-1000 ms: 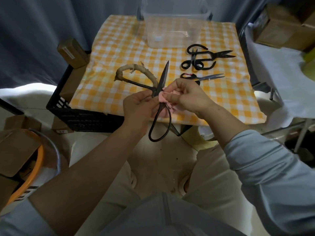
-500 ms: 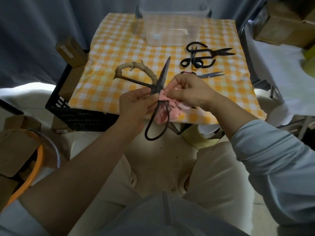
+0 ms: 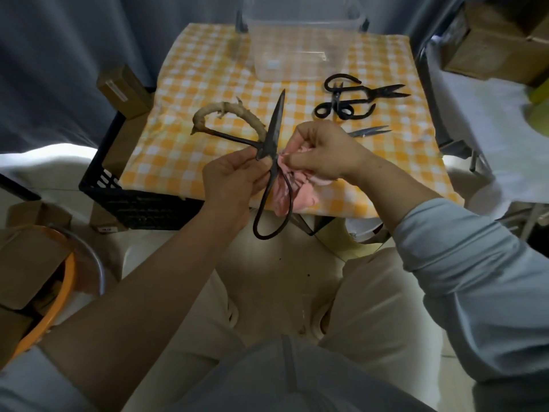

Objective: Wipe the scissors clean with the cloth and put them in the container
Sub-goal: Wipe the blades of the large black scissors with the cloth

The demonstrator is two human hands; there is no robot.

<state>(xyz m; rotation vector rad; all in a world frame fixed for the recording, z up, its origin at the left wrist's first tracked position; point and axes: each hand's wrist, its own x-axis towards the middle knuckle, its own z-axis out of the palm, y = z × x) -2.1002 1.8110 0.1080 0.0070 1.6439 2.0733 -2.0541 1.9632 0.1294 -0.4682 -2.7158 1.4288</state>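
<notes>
**Carefully does it: old iron scissors get their wipe-down**

Well short of the clear plastic container (image 3: 300, 55), on its near side, a person holds a pair of large dark scissors (image 3: 275, 135) in the air above the front edge of the checked tablecloth (image 3: 193, 84). The left hand (image 3: 234, 176) pinches them at the pivot, fingers curled in tight. The right hand (image 3: 323, 153), fingers likewise curled, presses a bunched pink cloth (image 3: 297, 191) against the shank just below that pivot. One blade points toward the container; the other cannot be made out behind the right hand. A pale-wrapped handle loop juts out to the container's left, and a bare loop hangs away from it, toward the lap.

The wiping appears to be mid-course, and the container holds no scissors yet. Done well, the step calls for a firm left-hand pinch at the pivot so the tool cannot swing. The cloth should be drawn outward from the pivot toward the tip, along the flat and the spine rather than into the edge, with a fold always between fingers and metal.

More scissors (image 3: 338, 105) lie in front of the container, off to its right, apparently awaiting their turn.
</notes>
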